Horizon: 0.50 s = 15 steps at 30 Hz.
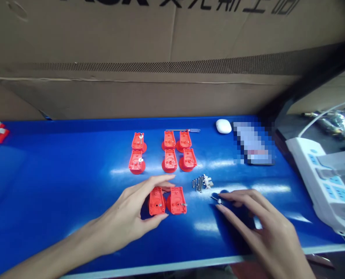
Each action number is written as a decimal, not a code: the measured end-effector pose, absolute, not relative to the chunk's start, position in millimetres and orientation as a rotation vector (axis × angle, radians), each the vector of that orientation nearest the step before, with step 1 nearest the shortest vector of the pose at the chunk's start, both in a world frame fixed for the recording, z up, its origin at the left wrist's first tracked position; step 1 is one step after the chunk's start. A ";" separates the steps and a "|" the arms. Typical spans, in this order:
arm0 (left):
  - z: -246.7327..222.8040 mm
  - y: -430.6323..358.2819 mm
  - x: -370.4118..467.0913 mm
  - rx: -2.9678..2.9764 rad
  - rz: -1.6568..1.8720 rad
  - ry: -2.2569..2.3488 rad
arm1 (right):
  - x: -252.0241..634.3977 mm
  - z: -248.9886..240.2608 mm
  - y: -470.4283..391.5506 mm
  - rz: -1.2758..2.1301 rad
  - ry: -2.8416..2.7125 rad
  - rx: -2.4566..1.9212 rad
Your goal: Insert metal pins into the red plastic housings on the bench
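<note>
My left hand [131, 211] is wrapped round a red plastic part [157, 207], thumb at its near edge and fingers behind it. A second red part [176, 207] stands directly to its right, with a small metal piece at its right side. Over on the right, my right hand [255, 217] pinches a small white-and-metal piece [219, 200] between thumb and forefinger, just above the blue table. Beyond that piece lies a small pile of dark springs or pins [199, 183] and white pieces [208, 181].
Several red parts [170, 160] stand in two rows behind the hands; two on the left [136, 161] bear white pieces. Farther back are a screwdriver [193, 130], a white case [223, 126] and a blurred flat object [253, 143]. A power strip [320, 186] borders the blue table [59, 174].
</note>
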<state>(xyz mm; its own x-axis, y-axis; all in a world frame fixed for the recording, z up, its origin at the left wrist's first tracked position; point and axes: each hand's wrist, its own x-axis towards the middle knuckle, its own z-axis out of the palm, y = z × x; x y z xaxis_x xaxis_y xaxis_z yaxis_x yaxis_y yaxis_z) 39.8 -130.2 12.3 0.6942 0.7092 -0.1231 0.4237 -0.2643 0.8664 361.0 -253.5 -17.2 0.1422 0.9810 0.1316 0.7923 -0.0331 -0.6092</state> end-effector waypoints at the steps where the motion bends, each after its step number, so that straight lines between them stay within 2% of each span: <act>1: 12.2 -129.9 40.0 1.898 0.358 0.885 | 361.9 -19.0 -254.9 0.461 -1.697 -1.880; 15: 13.4 -130.0 39.4 1.918 0.357 0.886 | 361.2 -27.6 -258.5 0.599 -1.795 -1.858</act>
<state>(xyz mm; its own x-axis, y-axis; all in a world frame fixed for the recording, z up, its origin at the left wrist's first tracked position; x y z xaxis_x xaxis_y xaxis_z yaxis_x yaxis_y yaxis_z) 39.4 -130.0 13.4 0.6939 0.7105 -0.1173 0.4301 -0.2782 0.8588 361.2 -258.5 -27.6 0.0418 0.9989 0.0202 0.7865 -0.0204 -0.6172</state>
